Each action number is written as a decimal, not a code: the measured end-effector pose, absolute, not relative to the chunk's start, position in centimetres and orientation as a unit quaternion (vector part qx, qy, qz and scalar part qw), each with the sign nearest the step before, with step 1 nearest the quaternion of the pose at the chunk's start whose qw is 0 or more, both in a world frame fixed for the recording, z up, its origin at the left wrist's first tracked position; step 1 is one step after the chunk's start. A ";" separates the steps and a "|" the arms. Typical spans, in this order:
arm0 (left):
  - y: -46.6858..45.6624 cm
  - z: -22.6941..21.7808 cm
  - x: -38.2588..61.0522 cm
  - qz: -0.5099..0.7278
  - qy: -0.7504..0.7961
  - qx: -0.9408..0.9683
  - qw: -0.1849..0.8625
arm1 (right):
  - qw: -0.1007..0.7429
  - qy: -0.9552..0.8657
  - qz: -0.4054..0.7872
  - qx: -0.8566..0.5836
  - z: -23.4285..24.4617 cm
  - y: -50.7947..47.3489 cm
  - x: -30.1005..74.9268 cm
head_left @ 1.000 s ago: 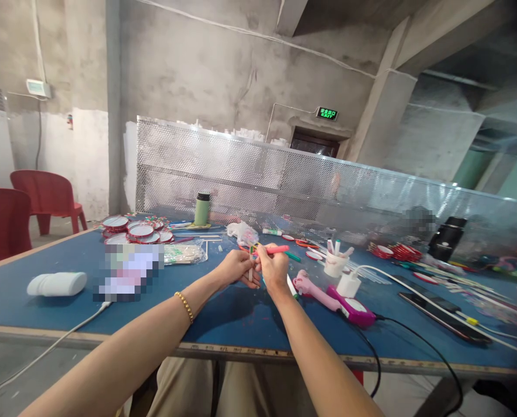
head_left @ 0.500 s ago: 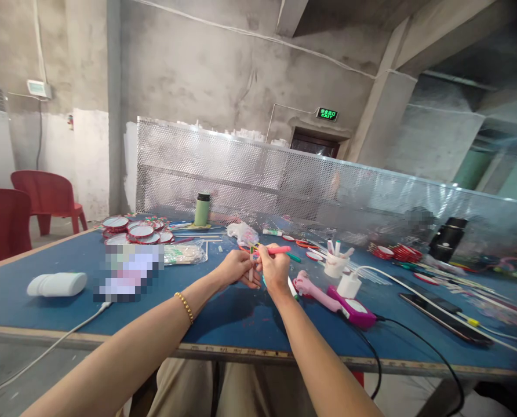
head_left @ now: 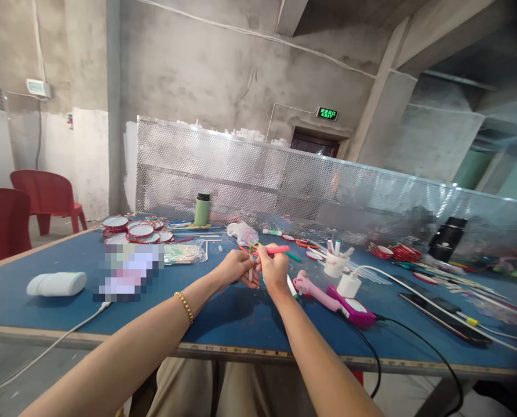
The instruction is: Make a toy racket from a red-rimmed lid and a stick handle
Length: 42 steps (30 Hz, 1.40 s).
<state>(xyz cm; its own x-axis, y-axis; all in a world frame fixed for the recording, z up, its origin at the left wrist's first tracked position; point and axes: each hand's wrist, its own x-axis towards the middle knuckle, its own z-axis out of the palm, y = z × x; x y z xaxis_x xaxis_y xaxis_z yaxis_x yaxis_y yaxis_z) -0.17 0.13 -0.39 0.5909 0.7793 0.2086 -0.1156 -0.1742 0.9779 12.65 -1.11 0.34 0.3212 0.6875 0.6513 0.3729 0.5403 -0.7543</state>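
Observation:
My left hand [head_left: 236,267] is closed around a flat wooden craft stick [head_left: 250,271], which stands nearly upright and has green colour near its top end. Close beside it, my right hand [head_left: 276,269] grips a red marker pen [head_left: 278,249] like a writing tool. The marker's back end points right, and its tip is at or near the top of the stick; contact is too small to tell. Both hands are above the blue tabletop [head_left: 224,324]. Behind them lies a crumpled clear plastic bag [head_left: 242,233].
A pink glue gun-like tool [head_left: 317,292], a magenta power socket [head_left: 356,311] with a white charger [head_left: 349,285] and a cup of markers [head_left: 335,266] stand right. Left are a phone [head_left: 130,272], a white bottle [head_left: 57,284], bagged sticks [head_left: 184,253] and several red-rimmed discs [head_left: 141,230].
Hardly anything differs. Both hands keep the same place and hold on the stick and the marker.

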 end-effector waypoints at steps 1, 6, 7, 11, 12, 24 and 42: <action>0.2 -0.4 -0.2 0.379 0.250 0.666 0.592 | 0.665 -0.573 0.114 -0.465 0.3 -1.1 12.7; 0.1 -0.4 -0.1 0.382 0.245 0.664 0.594 | 0.672 -0.564 0.121 -0.465 0.3 -1.1 12.7; 0.1 -0.4 -0.1 0.382 0.245 0.664 0.594 | 0.673 -0.562 0.124 -0.465 0.3 -1.1 12.7; 0.1 -0.3 -0.1 0.383 0.249 0.664 0.592 | 0.667 -0.569 0.113 -0.467 0.4 -1.2 12.6; 0.1 -0.3 -0.1 0.382 0.249 0.665 0.592 | 0.667 -0.570 0.112 -0.467 0.4 -1.2 12.6; 0.1 -0.3 -0.1 0.383 0.250 0.665 0.591 | 0.668 -0.568 0.125 -0.465 0.6 -1.3 12.5; 0.1 -0.3 -0.2 0.379 0.251 0.665 0.593 | 0.668 -0.568 0.117 -0.466 0.6 -1.3 12.5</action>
